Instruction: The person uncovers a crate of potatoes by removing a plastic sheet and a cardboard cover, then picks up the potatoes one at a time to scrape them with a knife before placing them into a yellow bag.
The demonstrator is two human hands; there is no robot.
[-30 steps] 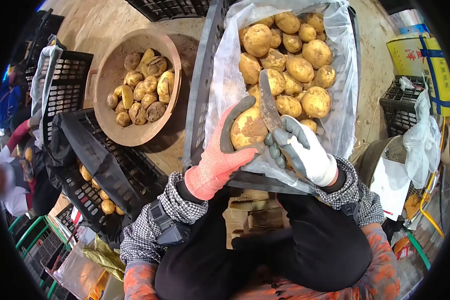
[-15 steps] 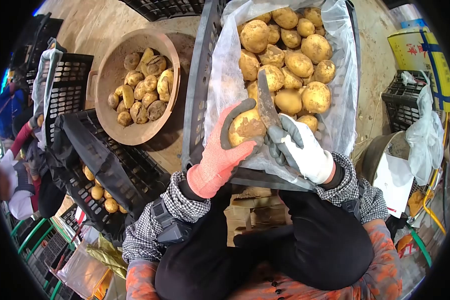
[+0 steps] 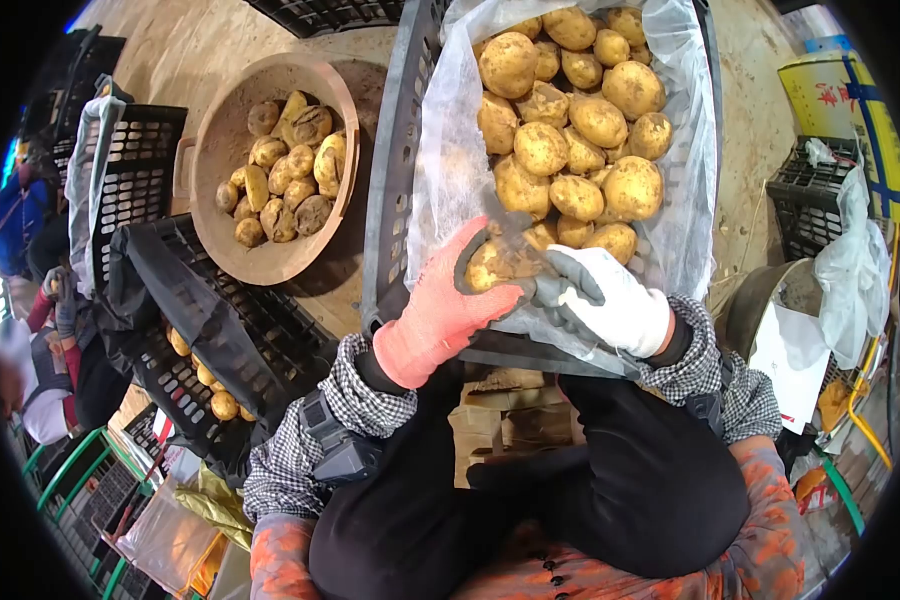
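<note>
My left hand [image 3: 435,315], in a coral and grey glove, is closed round a dirt-smeared potato [image 3: 487,266] over the near end of the crate. In my right hand [image 3: 612,300], in a white and grey glove, is a knife [image 3: 516,228]. The dark blade is smeared by motion and overlaps the potato in this view. Just beyond both hands lies a heap of soil-marked potatoes [image 3: 597,122] on the cloudy plastic liner [image 3: 452,105] of the grey crate [image 3: 387,190].
Left of the crate stands a brown tub [image 3: 210,235] with several misshapen potatoes. Nearer me, a black crate [image 3: 260,330] under dark plastic holds potatoes. Another person [image 3: 55,350] sits at far left. A metal pot [image 3: 755,300] and yellow box [image 3: 815,95] are at right.
The knife blade, sharp and pointing away from me before, has swung down across the potato and is blurred. My left hand has shifted slightly. The other person's hands have moved.
</note>
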